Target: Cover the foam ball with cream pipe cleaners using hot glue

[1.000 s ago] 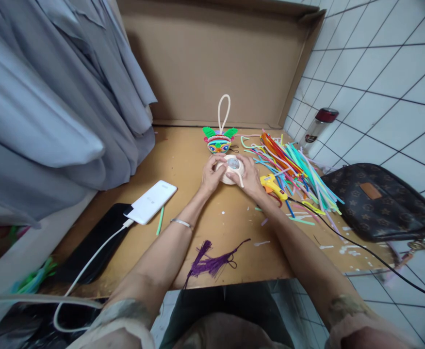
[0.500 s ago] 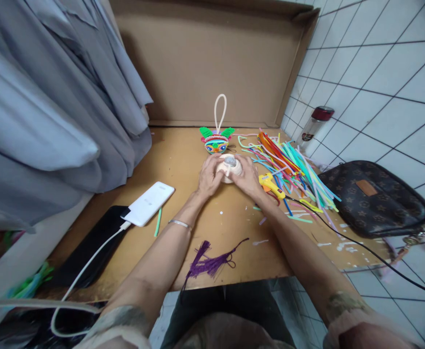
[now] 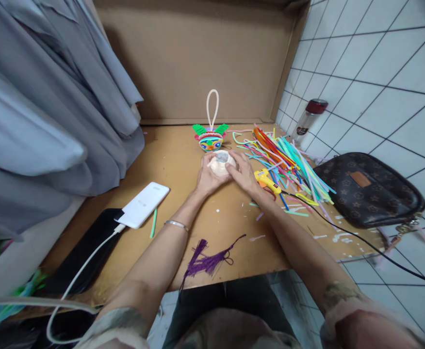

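Note:
Between my two hands is a round cream-coloured coiled piece (image 3: 221,167) with a greyish centre facing up. My left hand (image 3: 208,177) wraps round its left and lower side. On the right side, my right hand (image 3: 242,172) grips it, the thumb resting on its surface. Just behind it sits a colourful animal-face ornament (image 3: 211,141) with green ears and a white loop (image 3: 213,109) standing up. A yellow glue gun (image 3: 267,181) lies right of my right hand. Nearer my body, a purple tassel (image 3: 208,264) lies on the wooden table (image 3: 230,218).
Many coloured pipe cleaners (image 3: 288,160) are heaped at the right, beside a brown patterned bag (image 3: 372,191) and a red-lidded bottle (image 3: 310,118). A white power bank (image 3: 143,204) with a cable and a black item (image 3: 85,252) lie left. Cardboard (image 3: 198,63) stands behind.
The coiled piece has turned and tilted between my hands, showing more of its side and centre. My left fingers have shifted further under it. The whole view has moved slightly.

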The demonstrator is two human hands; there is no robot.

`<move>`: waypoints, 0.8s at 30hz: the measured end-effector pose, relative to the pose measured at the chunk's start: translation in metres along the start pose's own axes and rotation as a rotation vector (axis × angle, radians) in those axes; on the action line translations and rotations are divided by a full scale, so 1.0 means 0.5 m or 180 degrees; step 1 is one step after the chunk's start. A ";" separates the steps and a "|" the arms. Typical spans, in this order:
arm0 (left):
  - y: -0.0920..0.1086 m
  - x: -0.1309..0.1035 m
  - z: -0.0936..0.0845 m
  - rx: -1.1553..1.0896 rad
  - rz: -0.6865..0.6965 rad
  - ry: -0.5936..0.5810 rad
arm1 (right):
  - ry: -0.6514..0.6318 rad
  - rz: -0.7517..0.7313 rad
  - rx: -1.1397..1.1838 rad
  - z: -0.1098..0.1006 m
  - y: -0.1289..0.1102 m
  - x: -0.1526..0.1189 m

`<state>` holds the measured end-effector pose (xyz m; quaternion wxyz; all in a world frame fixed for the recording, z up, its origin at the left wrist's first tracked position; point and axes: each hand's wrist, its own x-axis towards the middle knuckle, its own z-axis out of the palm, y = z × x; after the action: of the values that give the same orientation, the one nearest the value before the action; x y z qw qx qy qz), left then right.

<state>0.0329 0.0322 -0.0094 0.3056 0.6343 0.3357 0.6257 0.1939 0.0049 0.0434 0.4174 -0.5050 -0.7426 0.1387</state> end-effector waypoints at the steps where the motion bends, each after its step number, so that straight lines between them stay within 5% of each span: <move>1: -0.001 0.001 0.001 0.0025 -0.0062 0.0073 | -0.0010 -0.0038 0.0077 0.000 0.000 0.002; 6: -0.010 0.013 -0.007 0.0235 -0.0467 0.0334 | 0.0354 0.0102 0.0144 -0.028 0.017 -0.002; 10: -0.026 0.026 -0.018 0.0008 -0.0466 0.0416 | 0.0849 0.0643 -0.0908 -0.082 0.039 -0.051; 17: -0.022 0.025 -0.015 -0.0218 -0.0526 0.0405 | -0.0084 0.1803 -0.2412 -0.116 0.028 -0.116; 24: -0.019 0.018 -0.027 -0.0472 -0.0578 0.0244 | -0.0308 0.1935 -0.2148 -0.120 0.000 -0.108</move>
<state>0.0187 0.0446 -0.0116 0.3940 0.5525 0.3561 0.6424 0.2472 -0.0546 0.0544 0.1346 -0.8007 -0.5830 0.0287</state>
